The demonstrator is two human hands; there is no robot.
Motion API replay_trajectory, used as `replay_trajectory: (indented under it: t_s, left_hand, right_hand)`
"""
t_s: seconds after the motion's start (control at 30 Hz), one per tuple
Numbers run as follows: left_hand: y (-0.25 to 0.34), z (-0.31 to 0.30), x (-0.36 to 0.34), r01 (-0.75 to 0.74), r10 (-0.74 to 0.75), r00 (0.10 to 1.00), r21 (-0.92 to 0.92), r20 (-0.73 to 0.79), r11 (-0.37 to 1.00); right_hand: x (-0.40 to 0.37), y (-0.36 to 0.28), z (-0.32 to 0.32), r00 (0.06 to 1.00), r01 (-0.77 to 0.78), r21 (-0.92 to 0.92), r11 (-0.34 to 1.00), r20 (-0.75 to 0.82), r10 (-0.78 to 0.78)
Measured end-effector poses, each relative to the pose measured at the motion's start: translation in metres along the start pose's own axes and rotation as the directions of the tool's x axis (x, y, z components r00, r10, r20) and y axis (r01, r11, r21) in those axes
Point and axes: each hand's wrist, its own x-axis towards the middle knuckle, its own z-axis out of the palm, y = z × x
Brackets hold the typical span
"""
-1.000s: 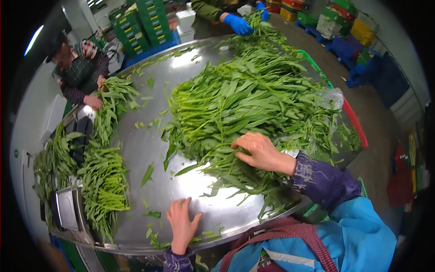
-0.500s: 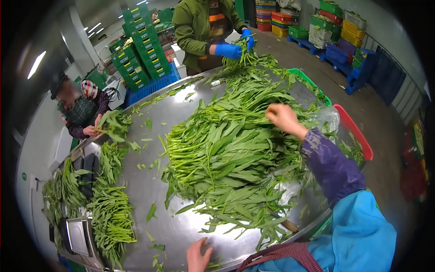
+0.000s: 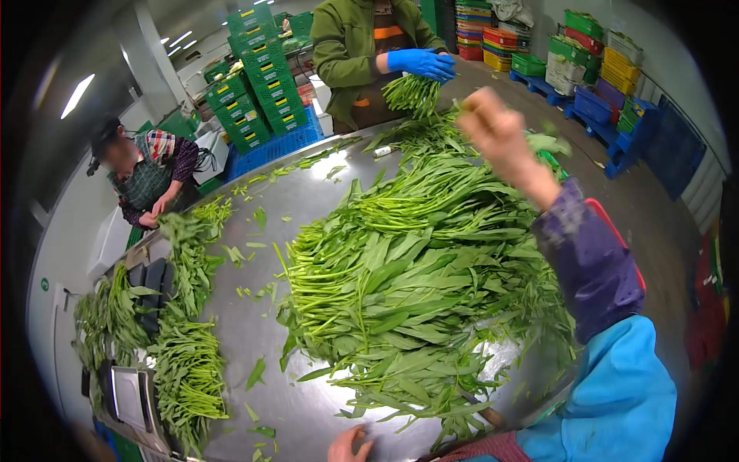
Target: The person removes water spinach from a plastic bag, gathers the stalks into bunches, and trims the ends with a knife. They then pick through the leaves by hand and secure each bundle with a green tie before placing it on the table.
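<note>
A large heap of water spinach (image 3: 408, 262) lies on the steel table (image 3: 254, 323), its cut stems facing left and its leaves right. Above the far right of the heap is my right hand (image 3: 500, 142), raised and slightly blurred. Its fingers are closed on a water spinach stem, with leaves (image 3: 550, 143) trailing out to the right. At the near edge of the table rests my left hand (image 3: 350, 445), partly cut off by the frame, fingers loosely curved and apart, nothing in them. A wooden-looking handle (image 3: 491, 416) pokes out from under the near leaves.
Across the table a person in blue gloves (image 3: 422, 65) holds a bunch of stems. Another person (image 3: 154, 173) handles greens at the left. Bundles (image 3: 188, 369) lie by a scale (image 3: 131, 396). A red tray (image 3: 608, 219) sits along the right edge.
My right hand has risen off the heap and moved away from me, now with a stem in it. My left hand has shifted slightly right and down. The gloved person's hands have come together around a bunch.
</note>
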Motion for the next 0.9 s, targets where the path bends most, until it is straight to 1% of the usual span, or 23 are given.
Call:
replay_trajectory:
  t_s: [0.03, 0.07, 0.1, 0.13, 0.17, 0.2, 0.23, 0.3, 0.33, 0.4, 0.43, 0.5, 0.53, 0.57, 0.63, 0.67, 0.7, 0.77, 0.8, 0.87, 0.9]
  left_hand:
    - [0.001, 0.0, -0.002, -0.007, 0.007, 1.0, 0.012, -0.03, 1.0]
    - [0.001, 0.0, -0.003, -0.014, 0.016, 0.998, 0.025, -0.061, 1.0]
    - [0.002, 0.0, -0.003, -0.013, 0.015, 0.998, 0.027, -0.068, 1.0]
    - [0.002, 0.0, -0.003, 0.022, -0.022, 0.999, -0.011, -0.036, 1.0]
    - [0.002, 0.001, -0.003, 0.059, -0.059, 0.998, -0.047, -0.003, 0.997]
    - [0.0, 0.002, -0.003, 0.061, -0.062, 0.998, -0.046, -0.008, 0.997]
    - [-0.003, 0.003, -0.005, 0.059, -0.059, 0.998, -0.034, -0.014, 0.998]
    - [-0.011, 0.005, -0.009, 0.061, -0.061, 0.998, -0.021, -0.022, 0.998]
    - [-0.016, 0.007, -0.01, 0.059, -0.059, 0.998, -0.01, -0.021, 0.998]
    - [-0.021, 0.009, -0.012, 0.059, -0.059, 0.998, -0.001, -0.021, 0.998]
    - [-0.023, 0.011, -0.012, 0.074, -0.074, 0.997, -0.017, -0.016, 0.997]
    - [-0.023, 0.012, -0.01, 0.088, -0.088, 0.996, -0.035, -0.01, 0.996]
    - [-0.022, 0.012, -0.009, 0.095, -0.095, 0.995, -0.04, -0.002, 0.995]
    - [-0.021, 0.011, -0.008, 0.104, -0.104, 0.995, -0.044, 0.005, 0.994]
    - [-0.019, 0.007, -0.007, 0.121, -0.12, 0.993, -0.055, 0.014, 0.991]
    - [-0.019, 0.007, -0.008, 0.137, -0.135, 0.991, -0.068, 0.024, 0.988]
    - [-0.022, 0.008, -0.01, 0.14, -0.139, 0.99, -0.073, 0.025, 0.987]
    - [-0.032, 0.011, -0.013, 0.176, -0.174, 0.984, -0.054, 0.04, 0.983]
    - [-0.032, 0.011, -0.013, 0.175, -0.173, 0.984, -0.06, 0.041, 0.983]
    - [-0.029, 0.012, -0.011, 0.17, -0.167, 0.985, -0.075, 0.05, 0.983]
    - [-0.027, 0.013, -0.01, 0.17, -0.166, 0.985, -0.078, 0.052, 0.982]
  right_hand:
    - [-0.012, 0.003, 0.028, 0.993, 0.04, -0.021, 0.999, 0.113, -0.037]
    - [-0.024, -0.003, 0.051, 0.974, 0.001, 0.062, 0.998, 0.226, -0.015]
    - [-0.038, -0.001, 0.076, 0.91, -0.134, 0.123, 0.983, 0.408, 0.073]
    - [-0.05, -0.004, 0.095, 0.866, -0.172, 0.159, 0.972, 0.495, 0.072]
    - [-0.061, -0.006, 0.11, 0.864, -0.149, 0.207, 0.967, 0.503, 0.025]
    - [-0.067, -0.01, 0.118, 0.822, -0.169, 0.169, 0.971, 0.568, 0.044]
    - [-0.07, -0.01, 0.124, 0.779, -0.128, 0.14, 0.982, 0.627, 0.012]
    - [-0.074, -0.002, 0.138, 0.736, -0.041, 0.038, 0.998, 0.677, 0.004]
    - [-0.079, 0.004, 0.146, 0.735, -0.041, 0.042, 0.998, 0.678, 0.001]
    - [-0.081, 0.014, 0.157, 0.613, -0.039, -0.094, 0.995, 0.784, 0.098]
    - [-0.081, 0.02, 0.161, 0.612, -0.038, -0.094, 0.995, 0.785, 0.097]
    - [-0.074, 0.024, 0.164, 0.328, -0.233, -0.125, 0.964, 0.923, 0.199]
    - [-0.076, 0.025, 0.162, 0.368, -0.198, -0.119, 0.973, 0.911, 0.186]
    - [-0.069, 0.024, 0.156, 0.368, -0.198, -0.119, 0.973, 0.911, 0.186]
    - [-0.048, 0.027, 0.142, 0.296, -0.215, -0.138, 0.967, 0.934, 0.2]
    - [-0.051, 0.042, 0.143, 0.386, -0.226, -0.05, 0.973, 0.913, 0.136]
    - [-0.044, 0.045, 0.134, 0.399, -0.304, -0.016, 0.952, 0.906, 0.142]
    - [-0.028, 0.047, 0.112, 0.332, -0.475, -0.016, 0.88, 0.923, 0.196]
    - [-0.025, 0.045, 0.102, 0.329, -0.471, -0.02, 0.882, 0.924, 0.197]
    - [-0.022, 0.043, 0.089, 0.372, -0.626, 0.05, 0.778, 0.896, 0.242]
    - [-0.024, 0.044, 0.089, 0.37, -0.625, 0.046, 0.779, 0.896, 0.244]
